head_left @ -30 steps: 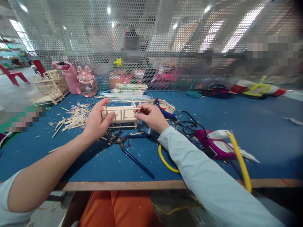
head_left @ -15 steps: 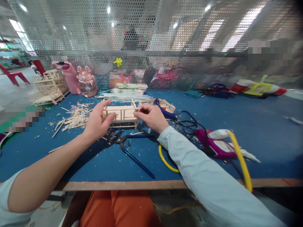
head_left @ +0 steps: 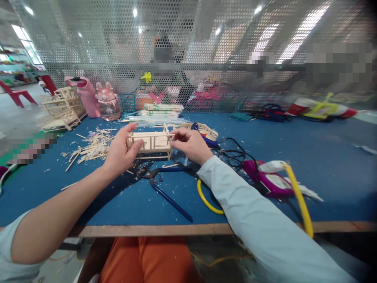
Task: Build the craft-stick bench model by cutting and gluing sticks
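Two bare hands steady a small wooden stick frame [head_left: 156, 143] above a blue table [head_left: 224, 169]. The left hand [head_left: 122, 151] grips the frame's left end, its thumb across the near side and its fingers spread at the back. The right hand [head_left: 190, 145] is pinched narrow at the opposite end, thumb and fingertips meeting the frame's upper right corner; whether a separate piece lies between them cannot be told. Blue-handled pliers [head_left: 165, 188] lie open nearby, closer to the table edge.
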`<state>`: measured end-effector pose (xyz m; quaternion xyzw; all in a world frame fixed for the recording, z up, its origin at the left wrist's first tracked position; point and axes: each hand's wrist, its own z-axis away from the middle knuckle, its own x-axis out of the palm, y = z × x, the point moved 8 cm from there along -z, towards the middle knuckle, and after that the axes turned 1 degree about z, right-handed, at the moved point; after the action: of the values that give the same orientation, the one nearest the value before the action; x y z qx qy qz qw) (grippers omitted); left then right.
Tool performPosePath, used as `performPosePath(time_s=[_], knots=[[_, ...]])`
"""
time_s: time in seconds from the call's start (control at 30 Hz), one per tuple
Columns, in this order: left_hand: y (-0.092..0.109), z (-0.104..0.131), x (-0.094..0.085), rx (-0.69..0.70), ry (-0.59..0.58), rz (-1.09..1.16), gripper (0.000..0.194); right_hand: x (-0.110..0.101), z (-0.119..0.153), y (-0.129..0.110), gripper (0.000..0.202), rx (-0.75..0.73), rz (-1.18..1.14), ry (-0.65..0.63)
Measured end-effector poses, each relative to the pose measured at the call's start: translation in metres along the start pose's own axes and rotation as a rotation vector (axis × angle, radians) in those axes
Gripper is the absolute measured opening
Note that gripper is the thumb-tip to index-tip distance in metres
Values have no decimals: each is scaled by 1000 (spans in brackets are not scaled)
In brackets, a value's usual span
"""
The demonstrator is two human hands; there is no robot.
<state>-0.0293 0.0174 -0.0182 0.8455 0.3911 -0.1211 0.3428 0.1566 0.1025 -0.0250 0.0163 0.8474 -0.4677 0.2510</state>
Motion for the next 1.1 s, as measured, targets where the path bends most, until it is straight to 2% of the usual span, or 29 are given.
performPosePath(time_s=[0.1, 0.23, 0.33, 0.4, 0.57, 0.87, 1.1], knots=[[-2, 0, -2, -11, 12, 27, 41, -9, -1, 6, 35, -2, -135, 59], [-6, 0, -5, -39, 4, 36, 41, -13, 0, 13, 32, 26, -155, 87], [-7, -2, -9, -46, 12, 28, 36, -17, 2, 9, 45, 4, -186, 132], [-5, -4, -10, -31, 9, 10, 29, -19, 4, 6, 46, -9, -216, 152], [-9, -5, -10, -72, 10, 22, 24, -4, 4, 6, 23, 38, -130, 24], [-11, -5, -9, -90, 10, 55, 23, 15, -5, 6, 18, 56, -26, -152], [-10, -5, -9, -91, 10, 54, 22, 13, -8, 11, 24, 50, -46, -168]])
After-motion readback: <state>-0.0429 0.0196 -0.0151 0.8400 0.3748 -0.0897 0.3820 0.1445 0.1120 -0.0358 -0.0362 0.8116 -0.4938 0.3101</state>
